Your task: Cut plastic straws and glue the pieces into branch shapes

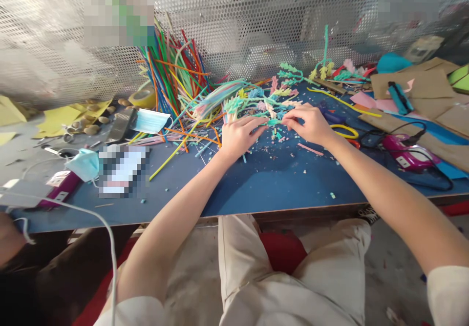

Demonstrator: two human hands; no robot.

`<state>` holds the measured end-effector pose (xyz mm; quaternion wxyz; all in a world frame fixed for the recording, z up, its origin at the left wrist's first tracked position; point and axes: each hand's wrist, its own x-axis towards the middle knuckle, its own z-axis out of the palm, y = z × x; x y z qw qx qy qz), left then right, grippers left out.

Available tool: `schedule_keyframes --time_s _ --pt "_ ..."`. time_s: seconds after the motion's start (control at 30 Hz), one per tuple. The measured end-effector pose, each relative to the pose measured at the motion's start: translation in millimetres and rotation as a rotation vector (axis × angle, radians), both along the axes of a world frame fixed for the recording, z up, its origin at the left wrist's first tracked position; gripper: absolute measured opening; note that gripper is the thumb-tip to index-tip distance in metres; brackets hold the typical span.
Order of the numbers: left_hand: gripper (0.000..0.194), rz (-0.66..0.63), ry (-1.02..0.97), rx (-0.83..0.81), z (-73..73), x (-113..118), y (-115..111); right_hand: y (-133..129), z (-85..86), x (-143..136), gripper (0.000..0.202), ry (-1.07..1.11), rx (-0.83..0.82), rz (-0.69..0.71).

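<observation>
Between my fingertips lies a mint-green pipe cleaner piece (pixel 274 122), pinched from both sides. My left hand (pixel 240 134) comes at it from the left, back of the hand upward, thumb and fingers closed together. On the right, my right hand (pixel 309 124) is curled, with thumb and index finger closed at the piece's other end. Just behind the hands is a cluster of pastel twisted pipe cleaner sprigs (pixel 234 104) in green, yellow, pink and blue. Small green clippings (pixel 279 134) are scattered in front of the fingers.
A large bundle of coloured pipe cleaners (pixel 166 82) stands at back left. Also leftward are a phone (pixel 124 170), face masks (pixel 152 121) and a tape roll (pixel 143 96). A purple power strip (pixel 406 152), black cable and cardboard (pixel 412 84) lie right. Perforated metal closes off the back.
</observation>
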<state>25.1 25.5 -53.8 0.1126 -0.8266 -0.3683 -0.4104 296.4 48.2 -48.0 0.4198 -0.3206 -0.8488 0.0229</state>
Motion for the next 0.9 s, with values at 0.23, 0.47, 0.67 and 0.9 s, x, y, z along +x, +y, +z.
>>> schedule_keyframes --time_s 0.23,0.47,0.67,0.9 --pt "0.024 -0.065 -0.028 0.096 -0.8 -3.9 2.5 -0.4 -0.3 -0.5 0.037 0.008 0.005 0.025" --pt "0.021 -0.071 -0.059 0.042 -1.1 -5.8 1.6 -2.5 0.6 -3.2 0.037 0.019 -0.014 0.049" --pt "0.02 -0.041 -0.107 -0.012 -3.4 -4.6 1.9 -3.8 0.2 -4.2 0.033 0.012 -0.047 0.063" --pt "0.025 -0.029 -0.085 -0.068 -2.0 -5.5 0.3 -6.6 -1.9 -7.8 0.027 0.075 0.002 0.016"
